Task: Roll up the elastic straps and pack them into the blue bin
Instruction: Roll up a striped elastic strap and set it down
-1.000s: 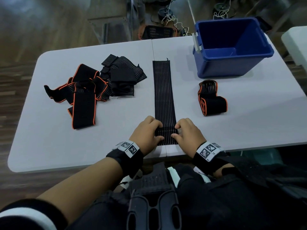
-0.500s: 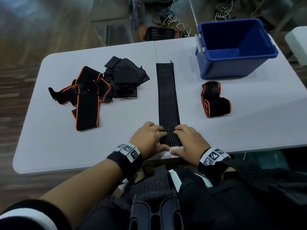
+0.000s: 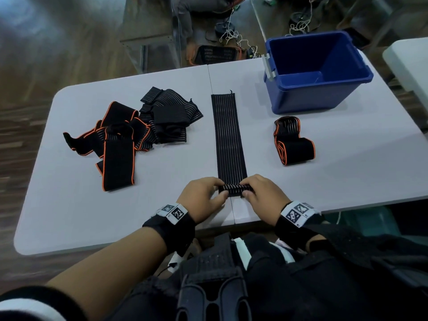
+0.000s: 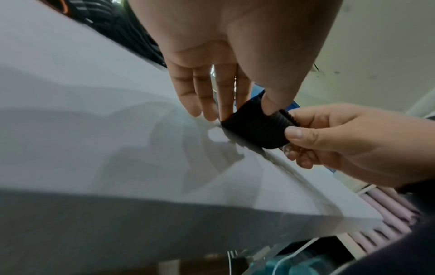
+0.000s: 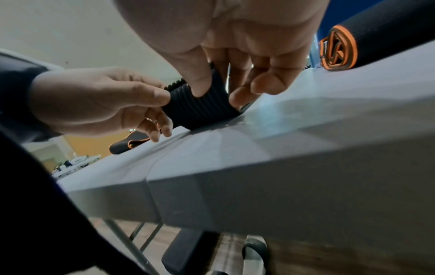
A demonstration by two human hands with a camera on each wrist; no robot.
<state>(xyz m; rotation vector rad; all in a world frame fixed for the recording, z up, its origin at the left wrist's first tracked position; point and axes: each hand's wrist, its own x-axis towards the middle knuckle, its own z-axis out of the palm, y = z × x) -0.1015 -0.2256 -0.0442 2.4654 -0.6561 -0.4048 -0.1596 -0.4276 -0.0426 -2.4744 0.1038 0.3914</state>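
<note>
The left hand and right hand sit close together at the near end of the striped strap, each pinching one end of a small roll between thumb and fingers; in the wrist views the thumbs press on top of the coil. Half a second ago that near end lay flat under the fingertips at the table edge; now it is turned over into a tight first coil and a bare patch of table shows between the roll and the edge. I judge the rolling to have only just begun, with nearly the whole strap still to take up.

The strap is black with thin pale stripes and lies straight and flat, running away from the hands. Right of its far end stands the blue bin, which looks empty. Right of the strap lies an orange-edged rolled strap, not yet packed. Left of the strap is a loose pile of straps.
</note>
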